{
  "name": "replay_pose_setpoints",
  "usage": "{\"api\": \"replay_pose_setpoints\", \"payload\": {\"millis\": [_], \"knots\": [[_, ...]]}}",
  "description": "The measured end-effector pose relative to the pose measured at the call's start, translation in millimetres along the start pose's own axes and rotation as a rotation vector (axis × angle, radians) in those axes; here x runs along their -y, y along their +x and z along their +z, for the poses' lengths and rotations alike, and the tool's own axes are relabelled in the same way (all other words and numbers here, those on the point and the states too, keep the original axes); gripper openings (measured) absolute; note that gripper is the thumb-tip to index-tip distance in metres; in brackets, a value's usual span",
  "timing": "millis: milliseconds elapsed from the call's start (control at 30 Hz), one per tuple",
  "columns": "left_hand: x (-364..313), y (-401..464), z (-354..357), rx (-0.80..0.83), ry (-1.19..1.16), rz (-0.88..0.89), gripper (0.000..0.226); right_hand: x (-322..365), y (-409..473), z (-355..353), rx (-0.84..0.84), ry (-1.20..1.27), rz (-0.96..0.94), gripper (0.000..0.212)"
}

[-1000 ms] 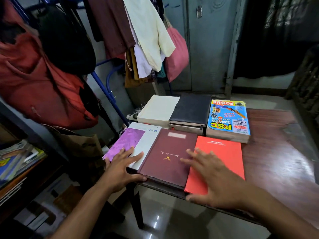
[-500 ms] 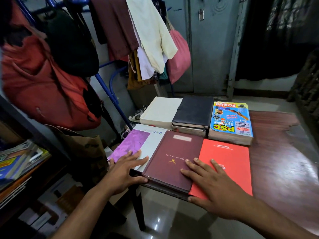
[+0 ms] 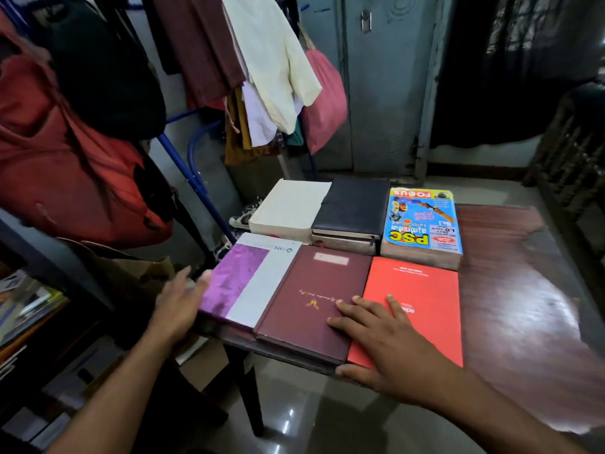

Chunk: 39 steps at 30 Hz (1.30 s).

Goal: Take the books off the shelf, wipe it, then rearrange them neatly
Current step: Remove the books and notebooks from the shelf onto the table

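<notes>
Several books lie flat in two rows on a dark wooden table [image 3: 517,290]. The near row holds a purple and white book [image 3: 242,283], a maroon diary [image 3: 314,296] and a red book [image 3: 422,299]. Behind them lie a cream book [image 3: 291,204], a black diary [image 3: 353,204] on another book, and a blue PSC magazine [image 3: 422,221]. My left hand [image 3: 178,306] presses with straight fingers against the left edge of the purple and white book. My right hand [image 3: 376,335] rests flat across the maroon diary and the red book, thumb at the table's near edge.
A shelf [image 3: 29,309] with more books stands at the lower left. Clothes hang on a blue rack [image 3: 183,165] at the left and behind the table, with a brown paper bag [image 3: 131,273] under them. A grey door [image 3: 386,93] is behind.
My left hand slid off the top of the purple and white book to its left edge. My right hand came down flat on the maroon diary and the red book.
</notes>
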<state>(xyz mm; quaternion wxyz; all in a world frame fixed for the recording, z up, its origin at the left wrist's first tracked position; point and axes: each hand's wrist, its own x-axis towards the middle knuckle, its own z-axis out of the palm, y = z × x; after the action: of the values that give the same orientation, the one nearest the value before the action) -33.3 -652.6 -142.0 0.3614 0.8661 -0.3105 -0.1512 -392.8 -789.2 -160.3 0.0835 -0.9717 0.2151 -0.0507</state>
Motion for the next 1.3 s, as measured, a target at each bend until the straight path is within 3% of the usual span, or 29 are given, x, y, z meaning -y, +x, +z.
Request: {"api": "replay_pose_setpoints", "payload": {"millis": [100,733,1000,1133,1300], "knots": [[6.1,-2.3,26.7,0.024,-0.046,-0.074,0.055,1.4,-0.2,-1.2,-0.026,-0.015,0.008,0.065],[1.4,-10.6,28.1,0.006,0.131,0.001,0.069,-3.5,-2.1,12.3,-0.227,-0.111,-0.008,0.062],[-4.0,-15.8,21.8,0.074,0.142,0.002,0.072,13.9,0.7,8.6,-0.154,-0.187,0.072,0.060],[-0.7,-34.1,0.5,0.098,0.047,0.065,0.075,41.7,17.0,-13.3,-0.114,-0.104,-0.054,0.073],[8.8,-84.2,-72.1,-0.060,-0.159,0.110,0.036,143.4,70.8,-46.4,-0.095,0.101,-0.396,0.065]]}}
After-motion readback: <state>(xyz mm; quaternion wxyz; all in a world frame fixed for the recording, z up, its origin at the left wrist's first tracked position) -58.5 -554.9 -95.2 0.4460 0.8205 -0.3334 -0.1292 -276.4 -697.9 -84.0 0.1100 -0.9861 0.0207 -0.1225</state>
